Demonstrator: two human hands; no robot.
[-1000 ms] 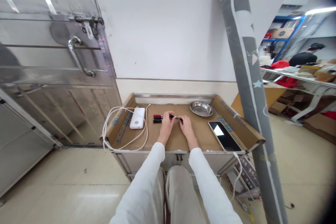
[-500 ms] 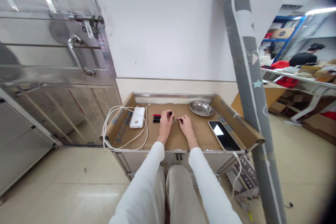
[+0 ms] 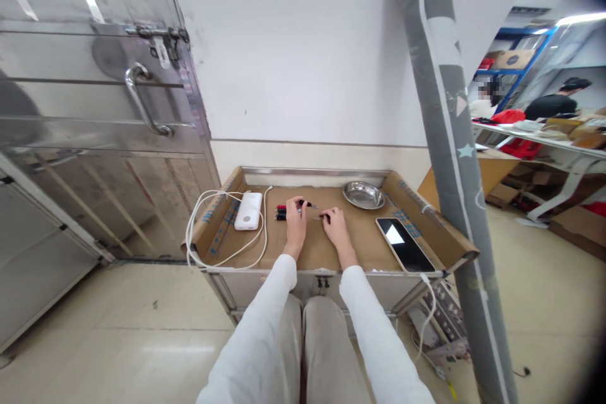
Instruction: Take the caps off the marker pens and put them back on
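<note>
My left hand [image 3: 296, 227] is closed, its thumb and fingertips pinching a small black piece with a shiny tip [image 3: 308, 204] that points to the right. Close on the right, my right hand [image 3: 335, 227] pinches a thin dark piece [image 3: 324, 217], mostly covered by the fingers; a pale, slender end sticks out toward the left. The two pieces are apart. Several slim red and black pieces with shiny ends [image 3: 281, 212] lie side by side just left of my left hand. They are too small for me to tell their kind.
A white power bank [image 3: 247, 211] with a looped white cable [image 3: 190, 233] lies at the left of the cardboard-lined tabletop [image 3: 288, 252]. A round metal dish [image 3: 363, 196] stands at the back right, a phone [image 3: 404, 245] at the front right. A tall grey wrapped roll [image 3: 457, 158] leans beside the table.
The black piece in my left hand has turned from pointing down to lying nearly level, its tip toward the right. My right hand has hardly moved.
</note>
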